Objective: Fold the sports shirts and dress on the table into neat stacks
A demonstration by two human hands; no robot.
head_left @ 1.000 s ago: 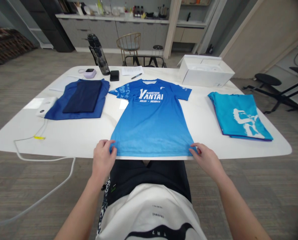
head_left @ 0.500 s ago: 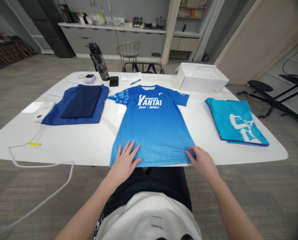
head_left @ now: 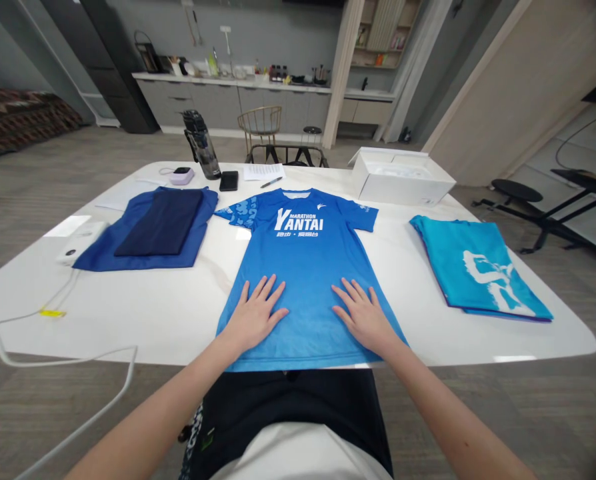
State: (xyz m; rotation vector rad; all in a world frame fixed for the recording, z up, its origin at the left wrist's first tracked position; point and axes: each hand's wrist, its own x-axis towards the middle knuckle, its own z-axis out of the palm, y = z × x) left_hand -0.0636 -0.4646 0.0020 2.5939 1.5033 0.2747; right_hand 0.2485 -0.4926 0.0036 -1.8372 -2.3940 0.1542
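A blue short-sleeved T-shirt (head_left: 303,263) with white "Marathon Yantai" lettering lies spread face up on the table, its collar away from me and its hem along the near edge. My left hand (head_left: 257,313) rests on the lower left part of the shirt with its fingers spread. On the lower right part, my right hand (head_left: 365,313) also lies flat, fingers apart. Neither hand grips the cloth. Folded turquoise shirts (head_left: 483,267) with a white print lie to the right. Over on the left, a folded dark navy garment (head_left: 161,223) sits on a blue cloth (head_left: 193,243).
The white table (head_left: 518,340) also bears an open white box (head_left: 403,187), a water bottle (head_left: 203,147), a small black case (head_left: 229,181), a pen (head_left: 271,182) and a printed sheet (head_left: 263,172). A white power strip (head_left: 81,243) trails its cable (head_left: 91,420) over the left front edge.
My right hand has let go of the shirt's lower right edge and moved inward, now lying flat on the cloth. My left hand stays flat, slightly further from the hem. The view has tilted up.
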